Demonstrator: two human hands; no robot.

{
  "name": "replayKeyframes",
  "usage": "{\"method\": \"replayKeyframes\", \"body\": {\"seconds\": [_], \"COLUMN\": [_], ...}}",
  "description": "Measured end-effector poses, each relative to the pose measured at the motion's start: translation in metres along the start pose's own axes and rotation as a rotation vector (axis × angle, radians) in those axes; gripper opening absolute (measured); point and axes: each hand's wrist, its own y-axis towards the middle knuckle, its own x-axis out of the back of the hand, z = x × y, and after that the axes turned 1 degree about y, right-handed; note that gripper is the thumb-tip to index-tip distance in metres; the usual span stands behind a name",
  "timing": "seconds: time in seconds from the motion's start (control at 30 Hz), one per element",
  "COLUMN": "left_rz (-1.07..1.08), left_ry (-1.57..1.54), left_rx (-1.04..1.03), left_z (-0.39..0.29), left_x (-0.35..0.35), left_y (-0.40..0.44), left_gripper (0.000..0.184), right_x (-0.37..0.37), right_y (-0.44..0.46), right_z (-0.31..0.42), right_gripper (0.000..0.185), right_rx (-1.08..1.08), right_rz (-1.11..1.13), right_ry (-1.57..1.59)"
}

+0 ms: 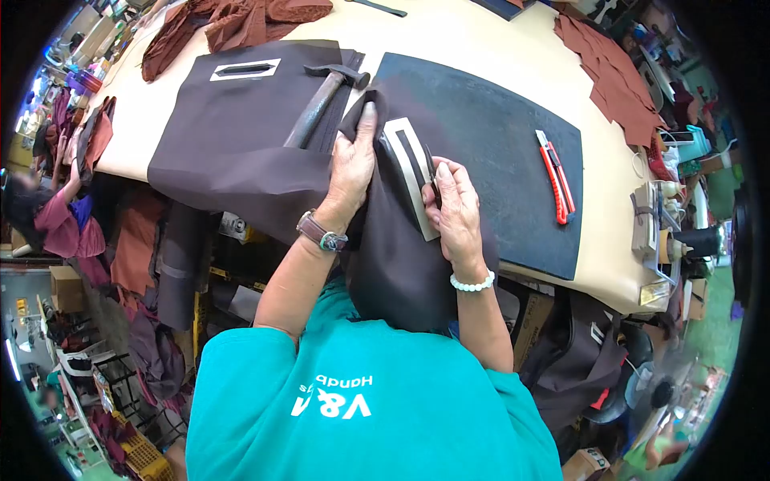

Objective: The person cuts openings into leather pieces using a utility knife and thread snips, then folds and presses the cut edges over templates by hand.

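Note:
A dark brown sheet (401, 264), leather or cloth, drapes over the table's edge toward my body. My left hand (353, 164) grips a fold of it, thumb on top. On the sheet is a pale rectangular patch (420, 210) with a long dark slot along its middle. Beside this patch, my right hand (455, 204) pinches a thin dark piece (431, 168) whose kind I cannot make out. Left of my hands, a hammer (321, 100) lies on another dark brown sheet (233, 128), which bears a similar slotted pale patch (245, 70).
A black cutting mat (497, 136) lies on the cream table (601, 240), with a red utility knife (556, 176) on it. Reddish-brown pieces (613, 76) rest at the back. A rack with a thread cone (698, 242) stands at the right edge. Another person (68, 220) is at far left.

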Motion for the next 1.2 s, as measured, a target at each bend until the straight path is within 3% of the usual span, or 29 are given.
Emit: {"method": "replayKeyframes", "body": {"seconds": [0.1, 0.23, 0.33, 0.43, 0.63, 1.03, 1.2], "left_rz": [0.125, 0.101, -0.046, -0.068, 0.169, 0.307, 0.332], "left_ry": [0.088, -0.16, -0.289, -0.277, -0.281, -0.171, -0.141], "left_rx": [-0.031, 0.076, 0.24, 0.264, 0.167, 0.105, 0.045], "left_z": [-0.009, -0.012, -0.026, -0.022, -0.028, -0.042, -0.047], "left_x": [-0.005, -0.002, -0.009, -0.006, -0.005, -0.009, -0.011], "left_y": [-0.014, -0.017, -0.028, -0.026, -0.026, -0.038, -0.043], "left_gripper": [0.033, 0.036, 0.044, 0.049, 0.041, 0.024, 0.025], "right_x": [0.001, 0.002, 0.004, 0.005, 0.007, 0.009, 0.009], "right_y": [0.0, -0.001, 0.0, 0.001, 0.0, -0.007, -0.009], "right_z": [-0.001, 0.001, 0.003, 0.005, 0.018, 0.039, 0.041], "right_gripper": [0.028, 0.027, 0.026, 0.025, 0.024, 0.023, 0.021], "right_rx": [0.009, 0.003, -0.034, -0.016, -0.037, -0.011, -0.017], "right_rz": [-0.007, 0.005, 0.034, 0.044, 0.093, 0.109, 0.103], "right_ry": [0.013, 0.052, 0.092, 0.01, 0.04, 0.061, 0.078]}}
